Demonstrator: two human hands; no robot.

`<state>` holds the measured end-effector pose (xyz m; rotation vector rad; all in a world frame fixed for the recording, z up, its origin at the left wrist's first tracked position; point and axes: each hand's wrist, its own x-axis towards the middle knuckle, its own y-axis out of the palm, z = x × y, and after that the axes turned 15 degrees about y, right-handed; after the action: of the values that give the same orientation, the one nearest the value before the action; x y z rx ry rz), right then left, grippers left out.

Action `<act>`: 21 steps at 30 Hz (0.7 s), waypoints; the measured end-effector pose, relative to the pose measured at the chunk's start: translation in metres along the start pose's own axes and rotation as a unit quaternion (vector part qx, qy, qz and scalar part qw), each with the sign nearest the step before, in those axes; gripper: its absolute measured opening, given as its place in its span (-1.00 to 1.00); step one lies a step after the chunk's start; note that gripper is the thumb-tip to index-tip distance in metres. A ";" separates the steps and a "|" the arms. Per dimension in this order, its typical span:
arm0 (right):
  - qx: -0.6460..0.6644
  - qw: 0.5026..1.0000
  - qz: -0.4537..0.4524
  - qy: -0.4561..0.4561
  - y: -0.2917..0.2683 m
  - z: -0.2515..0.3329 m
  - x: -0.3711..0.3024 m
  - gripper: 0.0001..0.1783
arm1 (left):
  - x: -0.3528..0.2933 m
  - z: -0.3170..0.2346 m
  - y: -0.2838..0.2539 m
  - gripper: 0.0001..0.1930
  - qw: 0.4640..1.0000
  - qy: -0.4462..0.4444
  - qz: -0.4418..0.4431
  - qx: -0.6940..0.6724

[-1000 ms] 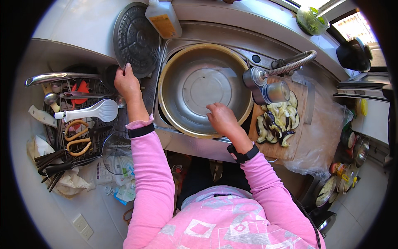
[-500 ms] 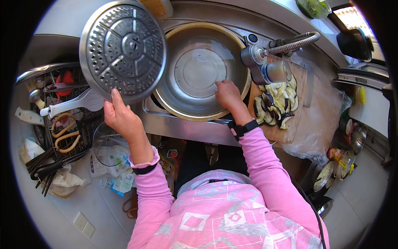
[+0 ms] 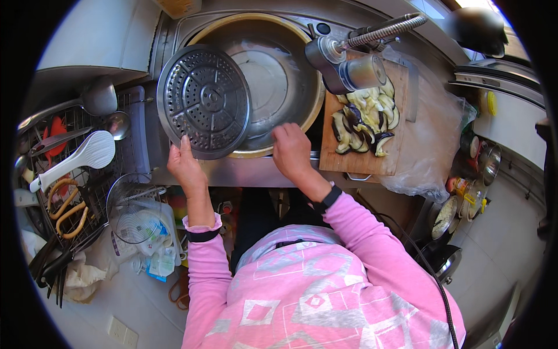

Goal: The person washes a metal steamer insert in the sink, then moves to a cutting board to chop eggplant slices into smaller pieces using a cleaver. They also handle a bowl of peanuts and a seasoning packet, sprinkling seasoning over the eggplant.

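A round perforated metal steamer plate (image 3: 210,100) is in my left hand (image 3: 187,164), gripped by its near edge with the thumb on top. The plate is held tilted over the left part of a large gold-rimmed metal basin (image 3: 272,87), which holds some clear water. My right hand (image 3: 292,150) is over the basin's near rim, its fingers curled together; what they hold, if anything, is hidden. To the right, sliced eggplant (image 3: 365,119) lies heaped on a wooden cutting board (image 3: 375,163).
A grey faucet head (image 3: 346,67) with a ribbed hose reaches over the basin's right side. Left of the sink, a wire rack (image 3: 131,148) holds a white rice paddle (image 3: 87,157), ladles and chopsticks. Clear plastic sheeting (image 3: 436,168) lies beside the board. A wire strainer (image 3: 136,209) hangs near the rack.
My left hand has lowered the steamer plate and brought it right, so it now overlaps the basin's left side. My right hand has drawn back toward the basin's near rim. The view has shifted.
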<state>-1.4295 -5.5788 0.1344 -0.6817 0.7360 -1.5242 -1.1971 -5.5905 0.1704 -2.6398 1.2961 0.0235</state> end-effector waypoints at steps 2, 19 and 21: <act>-0.013 0.999 -0.010 0.041 -0.014 -0.011 -0.020 -0.89 | -0.001 0.001 0.002 -0.82 1.000 -0.011 -0.004 0.002; -0.217 0.955 0.089 0.184 -0.029 -0.090 -0.017 -0.80 | 0.006 0.012 0.012 -0.79 0.999 0.033 -0.001 0.033; -0.198 0.955 0.085 0.202 -0.034 -0.096 -0.012 -0.81 | 0.005 0.014 0.012 -0.78 0.999 0.004 -0.002 0.034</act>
<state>-1.5246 -5.5590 0.1014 -0.5831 1.4030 -1.3805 -1.2022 -5.5994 0.1544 -2.5876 1.2720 -0.0313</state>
